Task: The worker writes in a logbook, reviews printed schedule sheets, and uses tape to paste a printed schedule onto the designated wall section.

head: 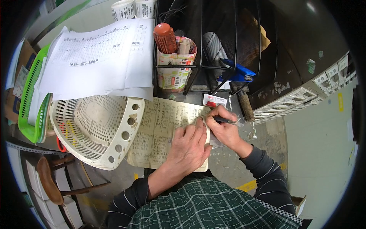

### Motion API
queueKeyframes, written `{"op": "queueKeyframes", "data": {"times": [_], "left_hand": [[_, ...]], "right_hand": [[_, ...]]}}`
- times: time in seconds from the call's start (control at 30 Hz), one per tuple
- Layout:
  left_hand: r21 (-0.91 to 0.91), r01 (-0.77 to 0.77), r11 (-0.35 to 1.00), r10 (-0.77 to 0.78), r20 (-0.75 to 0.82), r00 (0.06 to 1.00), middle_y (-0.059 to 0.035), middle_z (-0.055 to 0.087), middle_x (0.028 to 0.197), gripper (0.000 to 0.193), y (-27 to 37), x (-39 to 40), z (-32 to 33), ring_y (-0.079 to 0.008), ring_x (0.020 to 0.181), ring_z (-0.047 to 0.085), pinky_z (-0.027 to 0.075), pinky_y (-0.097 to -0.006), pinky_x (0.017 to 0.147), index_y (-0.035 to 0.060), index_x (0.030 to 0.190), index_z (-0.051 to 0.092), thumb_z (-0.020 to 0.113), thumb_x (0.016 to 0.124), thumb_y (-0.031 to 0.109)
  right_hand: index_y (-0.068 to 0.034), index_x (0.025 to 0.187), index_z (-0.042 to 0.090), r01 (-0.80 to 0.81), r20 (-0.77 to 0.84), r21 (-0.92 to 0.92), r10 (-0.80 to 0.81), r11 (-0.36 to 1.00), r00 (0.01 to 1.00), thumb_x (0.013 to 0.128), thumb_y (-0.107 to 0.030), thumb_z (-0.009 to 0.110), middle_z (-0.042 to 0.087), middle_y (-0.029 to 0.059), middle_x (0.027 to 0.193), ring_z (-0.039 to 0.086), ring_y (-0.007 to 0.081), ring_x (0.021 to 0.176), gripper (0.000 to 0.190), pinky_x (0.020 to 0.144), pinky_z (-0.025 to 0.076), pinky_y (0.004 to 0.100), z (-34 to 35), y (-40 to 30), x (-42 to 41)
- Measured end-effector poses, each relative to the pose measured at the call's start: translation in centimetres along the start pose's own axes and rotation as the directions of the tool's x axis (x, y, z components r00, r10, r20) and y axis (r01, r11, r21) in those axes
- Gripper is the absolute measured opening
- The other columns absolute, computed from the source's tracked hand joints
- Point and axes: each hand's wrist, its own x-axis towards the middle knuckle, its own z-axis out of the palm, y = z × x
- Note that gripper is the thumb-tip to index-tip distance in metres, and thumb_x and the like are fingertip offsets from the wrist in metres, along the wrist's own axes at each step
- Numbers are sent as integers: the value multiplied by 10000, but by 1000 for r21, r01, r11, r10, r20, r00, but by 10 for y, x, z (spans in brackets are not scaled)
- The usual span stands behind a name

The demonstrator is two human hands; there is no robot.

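Observation:
An open notebook (154,137) with handwriting on both pages lies in front of me at the desk's near edge. My left hand (190,147) rests flat on its right page, fingers slightly apart and pointing up the page. At that page's right edge, my right hand (224,126) grips a dark pen (226,120), its tip hidden by the fingers. A small staples box (214,100) sits just above the right hand. Left of the notebook, and partly over it, is a white perforated plastic basket (98,128).
Printed sheets (100,65) cover the basket's far part and a green basket (34,94). Behind the notebook stands a black mesh file rack (197,67) with a pen cup (175,60) and a blue stapler (240,73). A tape-wrapped handle (246,106) lies right. A wooden stool (50,180) stands lower left.

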Motion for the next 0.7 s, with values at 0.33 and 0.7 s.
{"op": "queueKeyframes", "data": {"times": [0.33,0.7], "left_hand": [[12,-26,1000,26,36,999,-207,544,1266,544,5,0,-2,-243,958,509,390,-381,775,-77,1146,595,596,832,367],[-166,-72,983,68,-33,997,-171,578,1232,484,-3,-19,-30,-262,927,578,436,-381,781,-33,1138,601,652,828,336]], "right_hand": [[-49,786,516,-191,-142,405,268,894,953,876,-39,605,527,-12,643,404,31,512,127,447,298,209,-2,10,-1],[-54,775,527,-63,-232,242,121,968,965,894,-91,603,501,-31,640,419,40,523,146,466,317,216,7,19,8]]}}
